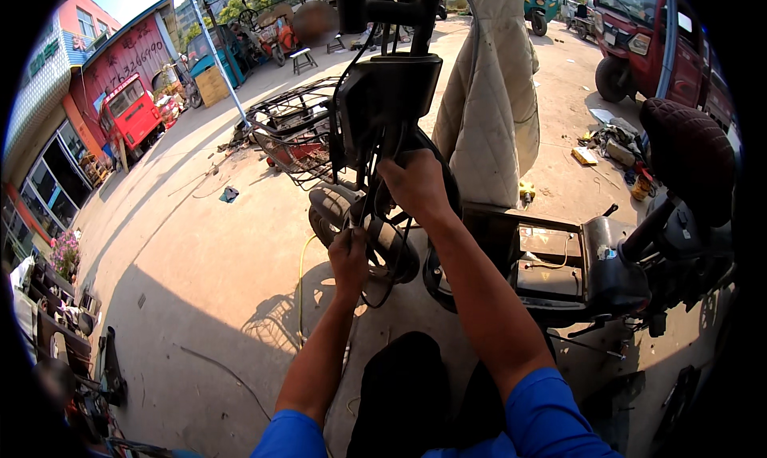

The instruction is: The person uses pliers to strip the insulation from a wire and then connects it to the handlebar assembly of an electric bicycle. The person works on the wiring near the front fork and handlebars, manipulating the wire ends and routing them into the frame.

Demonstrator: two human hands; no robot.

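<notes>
My left hand [349,256] is closed around a bundle of black cables [369,193] that hang down the front of an electric scooter. Higher up, my right hand [415,184] grips the same cables just under the scooter's black front panel [383,99]. The front wheel [363,226] sits behind both hands. The scooter's open footboard shows a battery compartment [547,266]. Its dark quilted seat [689,150] rises at the right.
A cream quilted cover [491,99] hangs from the handlebar area. A wire cargo frame [292,130] lies on the concrete behind the wheel. A red truck [132,111] stands far left, a red vehicle [639,35] far right. Tools and debris [615,150] litter the ground at right.
</notes>
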